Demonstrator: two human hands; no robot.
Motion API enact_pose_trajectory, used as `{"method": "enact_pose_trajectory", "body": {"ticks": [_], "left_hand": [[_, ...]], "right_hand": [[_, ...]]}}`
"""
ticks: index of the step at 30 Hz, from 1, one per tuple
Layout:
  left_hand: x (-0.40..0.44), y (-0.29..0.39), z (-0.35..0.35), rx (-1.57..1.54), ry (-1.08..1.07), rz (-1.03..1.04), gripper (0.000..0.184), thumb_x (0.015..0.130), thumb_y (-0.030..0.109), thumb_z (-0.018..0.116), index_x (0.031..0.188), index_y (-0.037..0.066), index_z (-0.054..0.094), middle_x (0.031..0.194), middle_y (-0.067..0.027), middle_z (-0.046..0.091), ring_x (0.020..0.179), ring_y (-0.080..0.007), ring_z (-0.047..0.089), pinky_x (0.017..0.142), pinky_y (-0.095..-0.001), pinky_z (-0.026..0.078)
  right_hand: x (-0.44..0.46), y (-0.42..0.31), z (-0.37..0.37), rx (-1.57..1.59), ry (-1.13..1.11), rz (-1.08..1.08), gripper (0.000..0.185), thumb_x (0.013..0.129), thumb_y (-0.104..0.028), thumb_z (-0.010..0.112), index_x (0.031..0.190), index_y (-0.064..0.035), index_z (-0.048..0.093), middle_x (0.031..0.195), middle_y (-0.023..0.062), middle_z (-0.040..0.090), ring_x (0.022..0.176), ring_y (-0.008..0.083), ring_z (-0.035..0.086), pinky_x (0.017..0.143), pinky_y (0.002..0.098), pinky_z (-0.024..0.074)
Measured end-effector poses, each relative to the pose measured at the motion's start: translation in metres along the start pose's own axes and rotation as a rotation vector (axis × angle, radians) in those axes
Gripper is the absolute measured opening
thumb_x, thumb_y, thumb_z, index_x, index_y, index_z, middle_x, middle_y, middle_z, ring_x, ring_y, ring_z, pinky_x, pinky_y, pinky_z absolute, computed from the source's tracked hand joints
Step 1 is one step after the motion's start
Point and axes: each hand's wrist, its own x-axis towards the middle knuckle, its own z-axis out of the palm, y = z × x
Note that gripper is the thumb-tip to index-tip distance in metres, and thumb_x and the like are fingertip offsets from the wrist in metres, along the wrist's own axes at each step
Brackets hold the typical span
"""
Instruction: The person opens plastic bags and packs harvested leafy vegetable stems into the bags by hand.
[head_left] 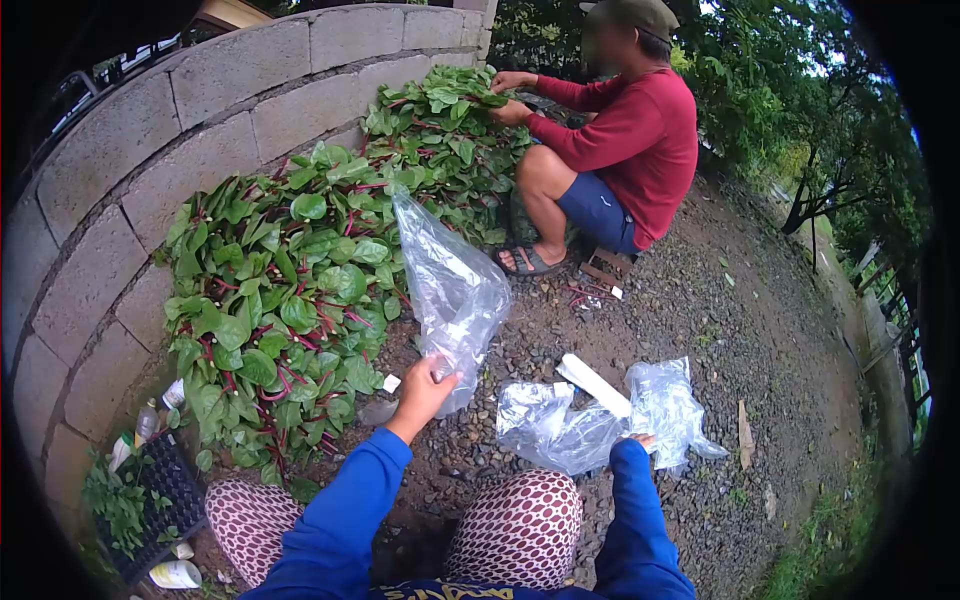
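Note:
My left hand pinches the lower part of a clear plastic bag, which stands up and flares out above it. Beside the bag lies a large heap of leafy greens with purple-red stems. On the right, my right hand is at a spread of crumpled clear plastic bags on the ground. The blue sleeve covers most of that hand, so its grip is hidden. A white strip-like piece lies across these bags.
A curved block wall runs behind the greens. Across from me, a person in a red shirt sits low, both hands on the greens. A black seedling tray and bottles stand at lower left. Gravel covers the ground.

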Motion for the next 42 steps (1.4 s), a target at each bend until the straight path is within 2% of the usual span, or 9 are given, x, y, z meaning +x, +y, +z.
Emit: {"method": "enact_pose_trajectory", "body": {"ticks": [3, 7, 12, 17, 29, 32, 36, 40, 42], "left_hand": [[0.001, 0.054, -0.003, 0.059, -0.230, 0.305, 0.039, 0.069, 0.020, 0.075, 0.105, 0.010, 0.064, 0.074, -0.0088, 0.056, 0.064, -0.0241, 0.056, 0.060, -0.0348, 0.046], [-0.029, 0.087, 0.021, 0.127, -0.380, 0.402, 0.049, 0.071, 0.018, 0.072, 0.117, 0.010, 0.057, 0.091, -0.0121, 0.056, 0.082, -0.0299, 0.059, 0.072, -0.0387, 0.049], [-0.062, 0.068, 0.028, 0.106, -0.405, 0.175, 0.065, 0.075, 0.027, 0.068, 0.130, 0.003, 0.043, 0.096, -0.0163, 0.059, 0.091, -0.0325, 0.058, 0.080, -0.0400, 0.046], [-0.075, 0.017, 0.029, 0.071, -0.596, -0.155, 0.074, 0.081, 0.046, 0.060, 0.135, 0.000, 0.036, 0.100, -0.0156, 0.062, 0.094, -0.0300, 0.059, 0.082, -0.0372, 0.046], [-0.075, 0.025, 0.058, -0.642, -0.271, -0.471, 0.025, 0.080, 0.016, 0.062, 0.100, 0.003, 0.057, 0.080, -0.0122, 0.063, 0.068, -0.0192, 0.061, 0.068, -0.0331, 0.050], [-0.052, 0.033, 0.029, -0.421, -0.141, -0.006, 0.031, 0.075, 0.019, 0.070, 0.100, 0.007, 0.057, 0.074, -0.0101, 0.059, 0.066, -0.0189, 0.060, 0.064, -0.0349, 0.049], [-0.051, 0.039, 0.001, 0.222, -0.301, 0.273, 0.038, 0.066, 0.024, 0.075, 0.096, 0.009, 0.058, 0.083, -0.0121, 0.063, 0.079, -0.0322, 0.062, 0.069, -0.0426, 0.048], [-0.051, -0.069, 0.010, 0.475, -0.284, -0.165, 0.017, 0.079, 0.017, 0.057, 0.095, 0.010, 0.062, 0.084, -0.0133, 0.064, 0.078, -0.0310, 0.063, 0.069, -0.0404, 0.050], [-0.043, -0.065, -0.015, -0.362, -0.226, -0.653, 0.019, 0.086, 0.016, 0.048, 0.097, 0.006, 0.061, 0.092, -0.0142, 0.066, 0.082, -0.0283, 0.065, 0.071, -0.0389, 0.052]], "right_hand": [[-0.052, -0.016, -0.064, 0.110, 0.303, 0.072, 0.105, 0.054, -0.051, 0.081, 0.139, -0.0118, 0.032, 0.147, 0.0188, 0.021, 0.132, 0.0328, 0.029, 0.103, 0.0540, 0.0280], [-0.127, -0.108, -0.179, 0.791, 0.533, -0.923, 0.087, 0.063, -0.032, 0.081, 0.134, -0.0070, 0.038, 0.119, 0.0200, 0.050, 0.108, 0.0298, 0.053, 0.088, 0.0348, 0.0449], [-0.078, -0.157, -0.150, 0.313, 0.504, -0.677, 0.014, 0.065, -0.007, 0.065, 0.078, -0.0090, 0.069, 0.072, 0.0130, 0.066, 0.068, 0.0246, 0.066, 0.066, 0.0353, 0.0520], [-0.054, -0.146, -0.144, 1.759, -0.077, -0.422, 0.009, 0.086, -0.006, 0.053, 0.093, -0.0009, 0.056, 0.080, 0.0092, 0.063, 0.065, 0.0170, 0.062, 0.058, 0.0320, 0.0538], [-0.128, -0.183, -0.165, 0.980, 0.082, -0.743, 0.023, 0.079, -0.008, 0.069, 0.098, -0.0034, 0.057, 0.075, -0.0022, 0.058, 0.065, 0.0045, 0.051, 0.059, 0.0204, 0.0438], [-0.100, -0.133, -0.153, 0.344, -0.140, -0.774, 0.025, 0.078, -0.014, 0.072, 0.094, 0.0029, 0.065, 0.079, 0.0031, 0.065, 0.072, 0.0109, 0.057, 0.068, 0.0270, 0.0451], [-0.113, -0.093, -0.170, 1.154, -0.096, -0.866, 0.025, 0.086, -0.023, 0.061, 0.097, -0.0005, 0.060, 0.092, 0.0073, 0.063, 0.081, 0.0178, 0.060, 0.079, 0.0300, 0.0454], [-0.147, -0.026, -0.215, 1.815, 0.081, -0.693, 0.030, 0.090, -0.034, 0.054, 0.099, -0.0058, 0.053, 0.090, 0.0053, 0.059, 0.077, 0.0186, 0.059, 0.073, 0.0330, 0.0502], [-0.143, 0.011, -0.204, 1.549, 0.127, -0.835, 0.039, 0.087, -0.039, 0.058, 0.104, -0.0040, 0.053, 0.093, 0.0044, 0.058, 0.084, 0.0149, 0.057, 0.077, 0.0294, 0.0477]]}}
